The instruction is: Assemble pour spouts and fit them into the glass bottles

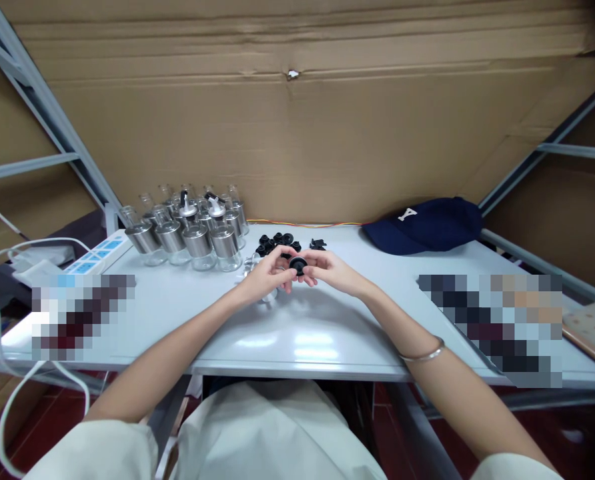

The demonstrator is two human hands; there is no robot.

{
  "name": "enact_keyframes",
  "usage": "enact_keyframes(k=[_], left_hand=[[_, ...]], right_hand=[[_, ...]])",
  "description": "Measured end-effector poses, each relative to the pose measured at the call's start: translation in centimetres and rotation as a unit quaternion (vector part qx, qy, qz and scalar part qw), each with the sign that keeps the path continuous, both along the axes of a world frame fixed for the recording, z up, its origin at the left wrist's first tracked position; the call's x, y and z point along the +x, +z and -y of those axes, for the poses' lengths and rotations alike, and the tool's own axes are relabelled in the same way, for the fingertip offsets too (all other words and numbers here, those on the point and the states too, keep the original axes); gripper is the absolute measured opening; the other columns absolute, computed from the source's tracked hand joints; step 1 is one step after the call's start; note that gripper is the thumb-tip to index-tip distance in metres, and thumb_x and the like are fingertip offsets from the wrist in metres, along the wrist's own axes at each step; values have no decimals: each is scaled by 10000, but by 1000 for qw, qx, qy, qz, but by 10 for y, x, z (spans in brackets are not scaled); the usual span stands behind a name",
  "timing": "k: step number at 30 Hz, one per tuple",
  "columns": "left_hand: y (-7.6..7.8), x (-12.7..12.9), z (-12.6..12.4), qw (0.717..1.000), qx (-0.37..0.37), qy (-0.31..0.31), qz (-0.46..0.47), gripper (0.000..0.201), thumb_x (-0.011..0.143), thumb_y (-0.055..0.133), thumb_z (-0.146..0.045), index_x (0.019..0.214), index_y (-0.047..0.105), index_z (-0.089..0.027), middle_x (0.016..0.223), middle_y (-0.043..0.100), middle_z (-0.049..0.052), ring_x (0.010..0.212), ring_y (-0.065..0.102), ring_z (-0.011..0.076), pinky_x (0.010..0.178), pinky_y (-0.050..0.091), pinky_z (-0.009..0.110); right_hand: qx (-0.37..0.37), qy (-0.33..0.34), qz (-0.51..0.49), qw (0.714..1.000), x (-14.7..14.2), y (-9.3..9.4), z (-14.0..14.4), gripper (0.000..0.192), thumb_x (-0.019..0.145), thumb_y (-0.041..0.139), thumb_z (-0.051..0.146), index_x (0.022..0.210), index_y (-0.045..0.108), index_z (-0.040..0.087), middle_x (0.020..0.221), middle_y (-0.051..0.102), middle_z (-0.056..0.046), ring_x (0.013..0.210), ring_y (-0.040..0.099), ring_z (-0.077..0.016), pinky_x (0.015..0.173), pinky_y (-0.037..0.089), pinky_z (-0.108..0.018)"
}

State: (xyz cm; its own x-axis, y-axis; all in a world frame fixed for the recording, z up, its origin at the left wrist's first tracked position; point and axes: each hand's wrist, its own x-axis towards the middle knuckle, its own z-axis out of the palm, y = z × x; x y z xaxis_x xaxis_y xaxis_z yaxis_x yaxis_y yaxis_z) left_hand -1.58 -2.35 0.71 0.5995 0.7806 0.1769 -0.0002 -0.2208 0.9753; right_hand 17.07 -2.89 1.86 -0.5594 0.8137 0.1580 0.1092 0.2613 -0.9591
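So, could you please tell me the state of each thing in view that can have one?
Left hand: fingers closed on the black cap.
Right hand: fingers pinching the same cap.
Black cap: held above the table, between both hands.
Loose black caps: lying in a pile on the table.
Glass bottles: upright, clustered; two appear to carry black spouts.
Navy cap: lying on the table.
Power strip: flat at the table's left edge.

Bare forearms, pale short sleeves, one bangle.

The person wears a cream-white, loose fabric garment (277,427) whose short sleeves end above the elbows, leaving both forearms uncovered down to the left hand (266,275) and right hand (330,270). A thin, plain silver metal bangle (424,354) circles the right wrist. No rings, watch or gloves show on either of the hands.
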Motion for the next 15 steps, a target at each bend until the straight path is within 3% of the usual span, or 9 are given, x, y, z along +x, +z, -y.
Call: enact_keyframes(k=[7, 15], left_hand=[[5, -3, 3, 998, 26, -23, -53, 288, 779, 490, -268, 1052, 450, -185, 590, 489, -84, 400, 448, 37, 481, 373, 186], [3, -2, 3, 999, 26, -17, -33, 296, 757, 519, -288, 1028, 464, -184, 616, 478, -84, 369, 338, 14, 400, 301, 165]], right_hand=[[11, -19, 18, 1000, -7, -6, 1, 184, 713, 553, 284, 837, 537, 150, 586, 526, 31, 497, 435, -84, 486, 349, -227], [57, -32, 33, 997, -8, -6, 2, 184, 707, 503, 290, 827, 538, 154, 595, 524, 23, 518, 408, -86, 475, 309, -216]])
